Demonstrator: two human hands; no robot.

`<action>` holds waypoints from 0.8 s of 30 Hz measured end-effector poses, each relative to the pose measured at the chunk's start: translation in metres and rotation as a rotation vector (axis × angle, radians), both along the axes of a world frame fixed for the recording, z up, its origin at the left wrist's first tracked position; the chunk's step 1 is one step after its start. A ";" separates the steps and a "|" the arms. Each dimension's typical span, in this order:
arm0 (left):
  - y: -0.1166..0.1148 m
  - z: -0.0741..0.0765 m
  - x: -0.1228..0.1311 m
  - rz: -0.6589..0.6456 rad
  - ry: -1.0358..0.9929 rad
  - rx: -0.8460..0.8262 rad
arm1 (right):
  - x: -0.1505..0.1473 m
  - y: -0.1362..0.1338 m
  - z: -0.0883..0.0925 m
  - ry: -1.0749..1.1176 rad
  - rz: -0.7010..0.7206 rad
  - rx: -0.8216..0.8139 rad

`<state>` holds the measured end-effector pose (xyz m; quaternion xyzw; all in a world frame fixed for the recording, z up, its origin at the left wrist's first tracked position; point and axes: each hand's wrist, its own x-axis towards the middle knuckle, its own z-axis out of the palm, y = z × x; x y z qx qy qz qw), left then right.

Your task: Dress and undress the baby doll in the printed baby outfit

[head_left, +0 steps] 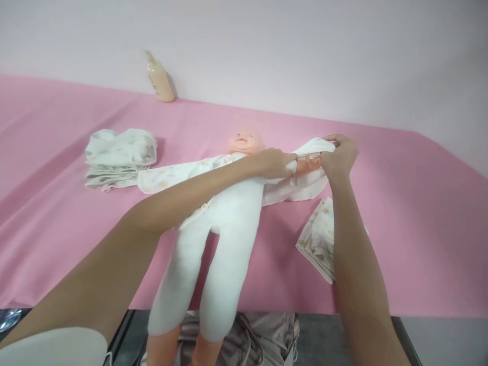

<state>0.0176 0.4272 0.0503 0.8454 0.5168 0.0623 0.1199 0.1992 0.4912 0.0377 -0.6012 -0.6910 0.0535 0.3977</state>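
The doll lies on its back on the pink table, its lower legs reaching past the near edge, dressed in a white suit with a patterned top around its upper body. The work in hand appears to be on one sleeve, at the doll's arm on the right of the view; whether it is going on or coming off, I cannot tell. The left hand reaches across the doll's chest, its fingers closed on what looks like the suit's cuff at that arm. The right hand pinches the sleeve's far end between thumb and fingers, just beyond the doll's hand, which shows bare between the two. In my judgement, the next move calls for the left hand to steady the arm while the right keeps the opening wide, so the small fingers do not catch in the cloth. A folded cloth lies partly behind the right forearm; a cloth stack sits off to the left, and a bottle stands near the wall.
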 end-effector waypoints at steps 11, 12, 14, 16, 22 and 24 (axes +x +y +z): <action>0.005 0.003 -0.003 0.061 -0.123 -0.116 | 0.003 -0.006 0.011 -0.135 0.003 -0.045; 0.006 0.001 -0.001 0.089 -0.110 -0.110 | -0.001 -0.010 0.013 -0.163 0.014 -0.057; 0.009 -0.002 0.002 0.143 -0.087 -0.099 | -0.012 -0.020 0.016 -0.230 0.032 -0.091; 0.012 -0.007 0.004 0.161 -0.118 -0.091 | -0.025 -0.031 0.018 -0.301 0.069 -0.146; 0.034 -0.013 -0.014 0.059 -0.556 -0.368 | -0.043 -0.061 0.035 -0.336 0.293 -0.344; 0.041 -0.012 -0.022 0.076 -0.726 -0.464 | -0.043 -0.070 0.043 -0.322 0.436 -0.442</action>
